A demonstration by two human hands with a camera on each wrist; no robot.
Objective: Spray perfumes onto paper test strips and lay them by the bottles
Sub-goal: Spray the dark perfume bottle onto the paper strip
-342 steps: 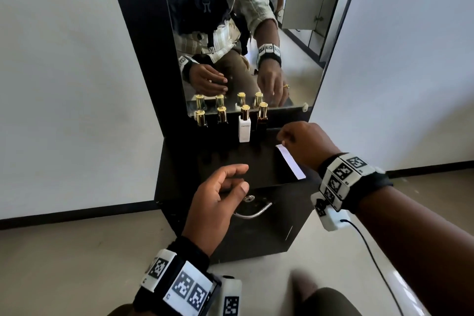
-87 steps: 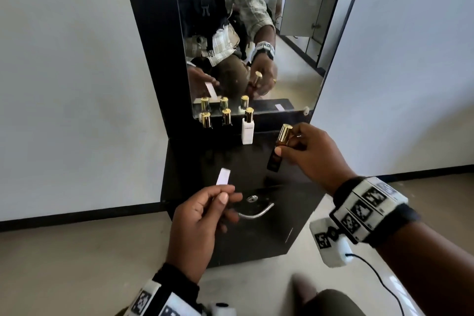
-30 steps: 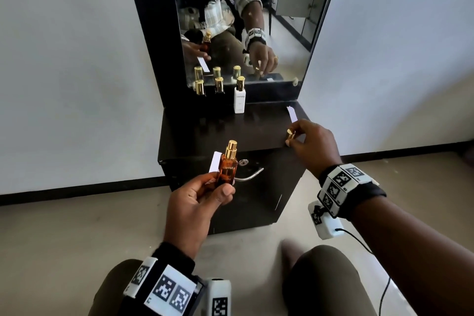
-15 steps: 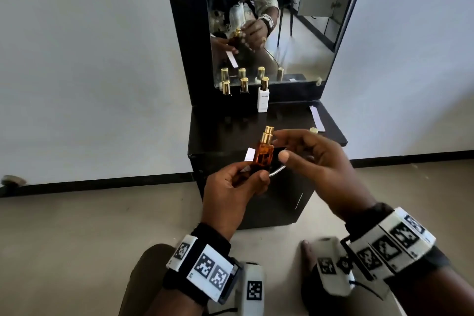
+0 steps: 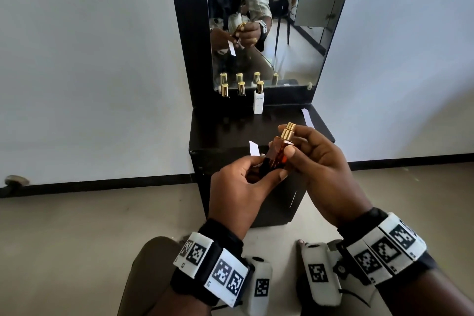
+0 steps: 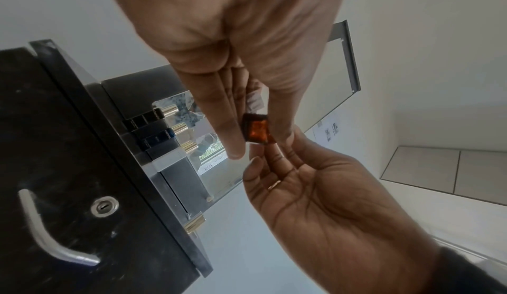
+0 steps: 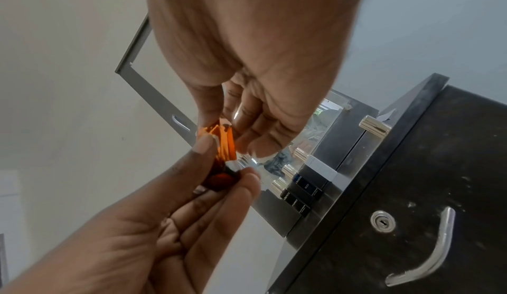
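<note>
An uncapped amber perfume bottle [image 5: 278, 155] with a gold spray head [image 5: 288, 131] is held in the air in front of the black cabinet [image 5: 220, 136]. My left hand [image 5: 269, 170] grips its base and also pinches a white paper test strip [image 5: 254, 148] that sticks up behind its fingers. My right hand [image 5: 295, 142] holds the upper body, thumb in front and fingers behind the neck. The left wrist view shows the bottle's base [image 6: 255, 133] between my left fingers and thumb. In the right wrist view the amber glass [image 7: 223, 142] sits between both hands.
Two dark bottles [image 5: 225, 90] [image 5: 241, 88] and a white bottle [image 5: 258, 102], all gold-capped, stand against the mirror [image 5: 282, 46]. Another strip [image 5: 307, 118] lies at the cabinet top's right edge. A loose gold cap [image 7: 375, 126] stands near its front edge, above the drawer handle [image 7: 428, 262].
My right hand, which had put the gold cap on the cabinet, has come over and closed on the amber bottle. My left hand still holds the bottle and strip.
</note>
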